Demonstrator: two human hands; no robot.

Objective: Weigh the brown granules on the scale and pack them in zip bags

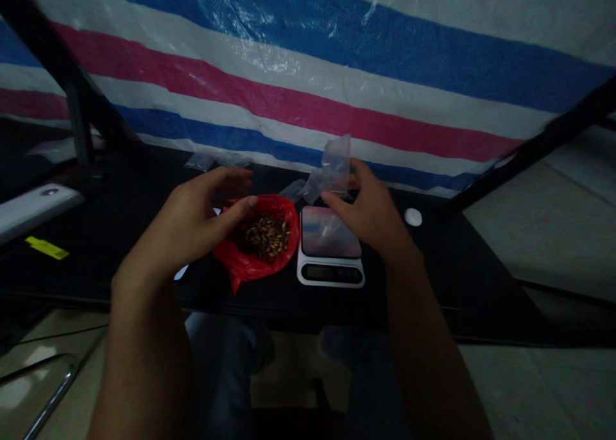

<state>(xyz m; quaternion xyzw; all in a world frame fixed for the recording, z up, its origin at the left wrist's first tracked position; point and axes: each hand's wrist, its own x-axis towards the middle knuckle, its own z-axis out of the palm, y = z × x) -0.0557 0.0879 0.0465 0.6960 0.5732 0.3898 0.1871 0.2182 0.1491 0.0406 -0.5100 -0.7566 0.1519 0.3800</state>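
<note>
A red plastic bag [255,273] stands on the black table with its mouth wide, full of small brown and tan pieces that look like seeds or dried bits [269,238]. Over its left rim hovers my left hand [197,212], thumb and fingers apart with nothing between them. My right hand [373,206] grips a small clear plastic bag [337,161] by its right side, above the back of a white kitchen scale [331,273]. The bag reflects on the scale's shiny plate [327,231]. Whether the bag holds anything is too dim to tell.
More clear plastic bags [216,160] lie at the table's back edge, against a striped tarp [289,100]. A round white object [412,217] sits right of the scale. On the left are a yellow strip [47,247] and a white box-like object [36,209]. Dark frame bars slope at both sides.
</note>
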